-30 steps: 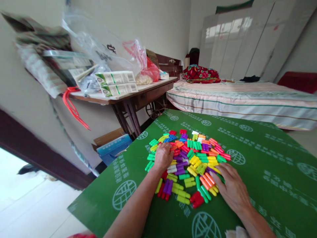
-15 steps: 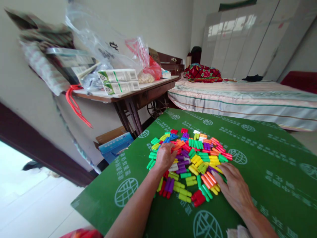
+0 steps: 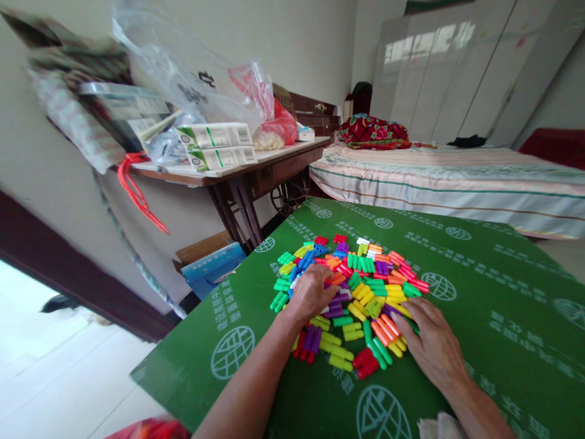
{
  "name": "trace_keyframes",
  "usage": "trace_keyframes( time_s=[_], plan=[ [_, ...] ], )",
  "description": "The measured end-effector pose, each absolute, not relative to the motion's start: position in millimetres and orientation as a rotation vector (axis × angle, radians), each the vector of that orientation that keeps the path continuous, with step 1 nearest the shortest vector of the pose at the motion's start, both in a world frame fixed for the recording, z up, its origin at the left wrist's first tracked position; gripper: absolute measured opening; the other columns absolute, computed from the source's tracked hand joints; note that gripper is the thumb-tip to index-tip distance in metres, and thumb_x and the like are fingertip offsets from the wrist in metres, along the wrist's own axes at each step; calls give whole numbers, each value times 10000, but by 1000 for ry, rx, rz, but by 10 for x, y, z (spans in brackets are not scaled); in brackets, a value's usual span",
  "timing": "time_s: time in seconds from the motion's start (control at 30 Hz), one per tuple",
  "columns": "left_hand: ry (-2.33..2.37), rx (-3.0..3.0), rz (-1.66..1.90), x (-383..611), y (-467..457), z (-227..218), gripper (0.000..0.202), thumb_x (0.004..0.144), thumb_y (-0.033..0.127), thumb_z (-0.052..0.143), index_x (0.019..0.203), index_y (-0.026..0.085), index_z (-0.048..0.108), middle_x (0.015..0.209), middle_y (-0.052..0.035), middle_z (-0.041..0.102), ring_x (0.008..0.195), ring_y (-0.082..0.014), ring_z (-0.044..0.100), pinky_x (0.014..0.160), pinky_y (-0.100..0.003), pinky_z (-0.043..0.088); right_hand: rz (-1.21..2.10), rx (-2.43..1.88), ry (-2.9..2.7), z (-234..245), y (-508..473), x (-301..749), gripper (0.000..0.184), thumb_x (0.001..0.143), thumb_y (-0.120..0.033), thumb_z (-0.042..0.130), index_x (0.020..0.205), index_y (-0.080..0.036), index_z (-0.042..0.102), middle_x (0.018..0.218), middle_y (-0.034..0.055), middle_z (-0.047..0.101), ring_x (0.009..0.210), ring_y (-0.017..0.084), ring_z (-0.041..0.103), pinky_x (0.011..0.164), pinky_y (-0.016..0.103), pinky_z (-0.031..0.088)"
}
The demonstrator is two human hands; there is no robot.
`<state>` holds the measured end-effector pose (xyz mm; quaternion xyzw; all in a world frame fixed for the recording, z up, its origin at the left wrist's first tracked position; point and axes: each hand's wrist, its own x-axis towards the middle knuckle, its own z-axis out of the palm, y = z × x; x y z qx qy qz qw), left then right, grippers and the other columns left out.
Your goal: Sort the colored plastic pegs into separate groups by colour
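Note:
A heap of small bright plastic building pieces [image 3: 365,283], in red, orange, yellow, green, blue and purple, lies on a green printed table top [image 3: 479,305]. My left hand [image 3: 311,294] rests on the left side of the heap, fingers curled down onto the pieces; what they grip is hidden. Palm down at the heap's right front edge lies my right hand [image 3: 432,344], its fingers stretched flat and touching orange and yellow pieces.
A wooden side table [image 3: 256,174] on the left carries white boxes [image 3: 214,146] and plastic bags. A blue box [image 3: 210,268] sits on the floor under it. A striped bed [image 3: 457,183] stands behind the green table, white wardrobes beyond it.
My left hand has slid a little down and to the right over the pieces, uncovering blue ones at the heap's left. The right hand has barely shifted.

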<state>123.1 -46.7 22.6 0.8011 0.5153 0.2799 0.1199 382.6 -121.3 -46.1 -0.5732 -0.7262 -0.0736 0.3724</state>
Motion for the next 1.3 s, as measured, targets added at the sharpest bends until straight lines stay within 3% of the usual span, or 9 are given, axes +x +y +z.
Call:
trace_keyframes(
  time_s=[0.23,0.5,0.7,0.9,1.13,1.3],
  plan=[
    [1338,2456,739,1301,-535,283,77,768,253,632,798,188,605,899,-53,661,915,-191,588,815,-298,468,-190,-1470,-1858,-460,-1220,3819,408,920,-494,449,1024,-152,646,1045,130,648,1060,260,564,951,441,485],
    [1177,2495,747,1318,-573,314,106,792,299,627,840,204,626,986,-54,671,984,-185,587,919,-303,458,-180,-1484,-1867,-480,-1222,3838,407,918,-486,450,1041,-151,644,1063,130,645,1067,259,562,952,442,483],
    [1636,2266,1066,1072,-389,309,169,821,290,564,917,193,663,1029,-70,688,1028,-209,597,943,-337,457,-192,-1475,-1871,-497,-1221,3852,419,917,-500,450,1038,-147,642,1054,133,644,1050,262,564,947,438,485],
    [2214,1851,1014,734,-237,354,245,801,316,544,929,169,693,979,-87,698,942,-234,625,832,-329,486,-202,-1471,-1884,-506,-1215,3856,425,917,-505,446,1018,-145,648,1058,137,642,1050,272,564,936,449,491],
    [2333,1642,926,598,-194,265,292,794,355,528,945,168,693,777,-60,683,740,-206,625,645,-283,442,-183,-1468,-1883,-497,-1219,3862,421,917,-510,442,1034,-159,642,1047,127,644,1042,272,568,936,455,492],
    [2331,1650,901,594,-172,220,276,783,349,530,915,170,693,786,-63,684,734,-204,623,620,-279,423,-177,-1462,-1877,-510,-1218,3869,412,913,-509,452,1033,-162,641,1047,125,643,1040,269,569,939,454,491]
  ],
)
